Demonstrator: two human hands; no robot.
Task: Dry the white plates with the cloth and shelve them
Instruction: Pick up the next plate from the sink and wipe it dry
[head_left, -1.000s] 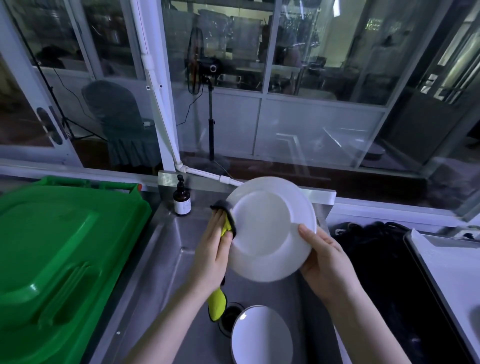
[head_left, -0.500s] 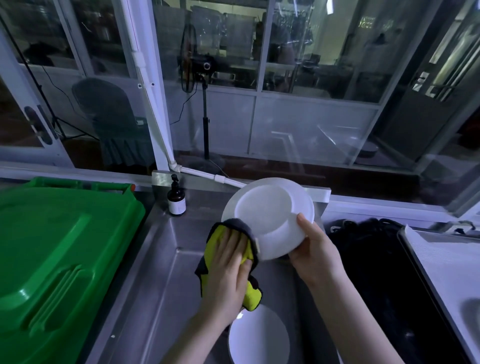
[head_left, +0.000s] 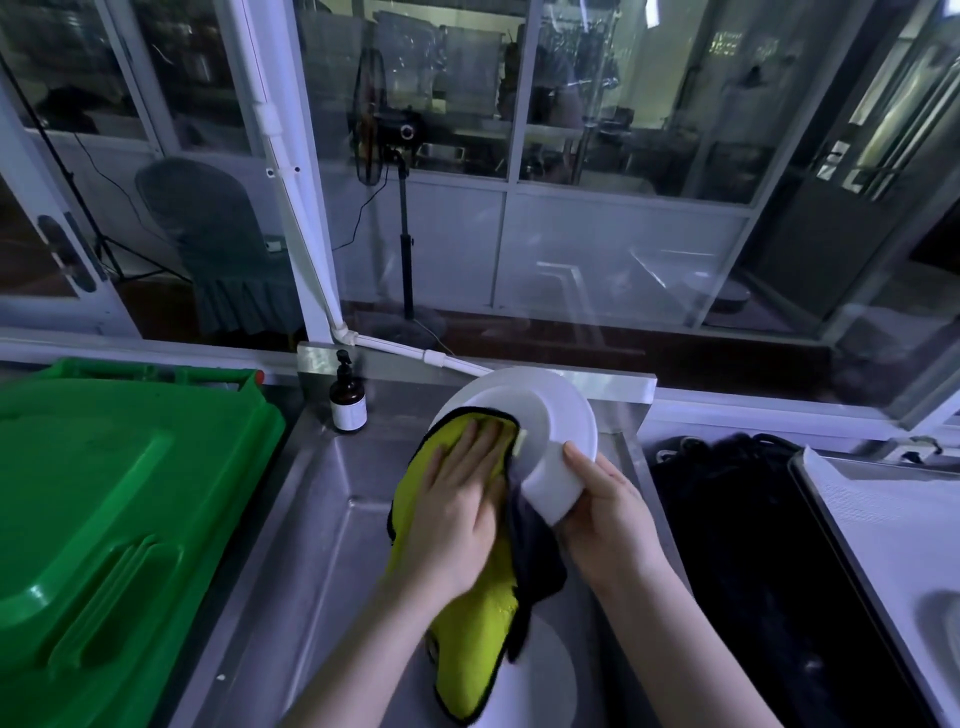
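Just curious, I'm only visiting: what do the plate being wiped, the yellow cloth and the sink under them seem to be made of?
The plate: smooth white with a soft sheen, likely glazed ceramic, possibly melamine. The cloth: fuzzy yellow pile with dark edging, probably microfibre. The sink: grey metal with dull brushed reflections, apparently stainless steel.

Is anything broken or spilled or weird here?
Nothing looks broken or spilled. The right hand grips the white plate, the left hand presses the yellow cloth on it. The cloth's loose end just dangles over another plate in the sink.
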